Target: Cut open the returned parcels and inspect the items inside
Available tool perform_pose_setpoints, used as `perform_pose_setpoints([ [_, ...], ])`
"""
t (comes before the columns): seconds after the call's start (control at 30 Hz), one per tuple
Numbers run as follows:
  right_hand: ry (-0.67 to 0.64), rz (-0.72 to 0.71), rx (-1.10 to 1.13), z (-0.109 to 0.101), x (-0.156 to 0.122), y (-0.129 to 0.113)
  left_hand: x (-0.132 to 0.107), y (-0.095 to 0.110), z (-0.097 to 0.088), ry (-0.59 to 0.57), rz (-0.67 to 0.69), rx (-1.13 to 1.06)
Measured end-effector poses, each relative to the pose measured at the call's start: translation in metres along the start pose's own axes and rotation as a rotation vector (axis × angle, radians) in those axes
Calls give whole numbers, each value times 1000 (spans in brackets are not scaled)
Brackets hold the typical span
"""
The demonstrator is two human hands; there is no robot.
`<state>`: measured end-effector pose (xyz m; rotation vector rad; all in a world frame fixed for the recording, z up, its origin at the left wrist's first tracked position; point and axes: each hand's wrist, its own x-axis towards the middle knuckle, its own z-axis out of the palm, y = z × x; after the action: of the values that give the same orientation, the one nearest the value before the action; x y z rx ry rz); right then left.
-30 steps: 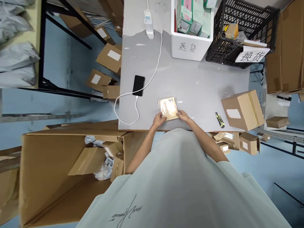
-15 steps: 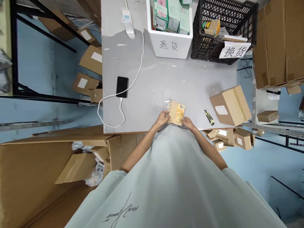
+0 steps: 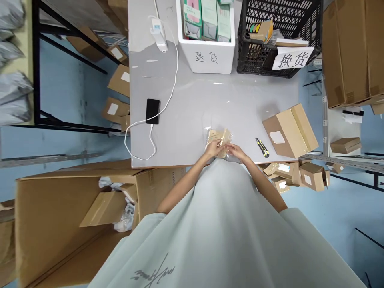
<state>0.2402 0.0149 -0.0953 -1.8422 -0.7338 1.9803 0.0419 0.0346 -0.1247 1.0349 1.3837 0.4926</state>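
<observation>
Blue floor (image 3: 324, 224) shows on either side of a gray worktable (image 3: 192, 104). A large open carton (image 3: 60, 216) stands at lower left, holding a smaller box and crumpled wrapping. At the table's far side, a black plastic crate (image 3: 252, 60) sits just beside a white foam box (image 3: 210, 66) lettered by hand. A taped cardboard box (image 3: 289, 132) with a white label stands askew at the table's right end. Green-and-white cartons (image 3: 210, 20) fill the foam box side by side, and a white sign (image 3: 292, 59) reading 换货 covers part of the crate's front.

Near the middle of the table's front edge, a person handles a flat tan packet (image 3: 213, 135) in clear plastic, its right part raised at an angle. The left hand (image 3: 213, 148) grips it at the middle, fingertips on the tan surface, while the right hand (image 3: 235, 151) pinches it at the lower right; whether it touches the tabletop cannot be told. To the left, a black phone (image 3: 153, 111) lies flat, a white cable looping across and around it. Right of the hands, near the cardboard box, rests a yellow-and-black cutter (image 3: 262, 147).
</observation>
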Motion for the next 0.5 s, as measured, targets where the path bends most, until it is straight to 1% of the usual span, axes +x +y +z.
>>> perform_pose_setpoints([
  [0.07, 12, 16, 19, -4, -3, -2, 0, 4, -4, 13, -1, 1],
  [0.13, 56, 28, 29, -9, -8, -5, -6, 9, -12, 10, 5, -19],
  [0.23, 119, -3, 70, -19, -20, -10, -25, 17, -31, -23, 50, -138],
  [0.3, 115, -42, 135, -27, -33, -16, -42, 26, -46, -42, 99, -227],
  [0.33, 79, -49, 169, -30, -40, -20, -52, 32, -53, -44, 126, -243],
  [0.4, -65, -25, 211, -34, -57, -33, -73, 46, -65, -32, 191, -190],
  [0.47, -215, 1, 220, -35, -74, -47, -94, 63, -73, -29, 299, -57],
  [0.5, -264, -13, 219, -35, -81, -55, -103, 71, -74, -23, 360, 25],
])
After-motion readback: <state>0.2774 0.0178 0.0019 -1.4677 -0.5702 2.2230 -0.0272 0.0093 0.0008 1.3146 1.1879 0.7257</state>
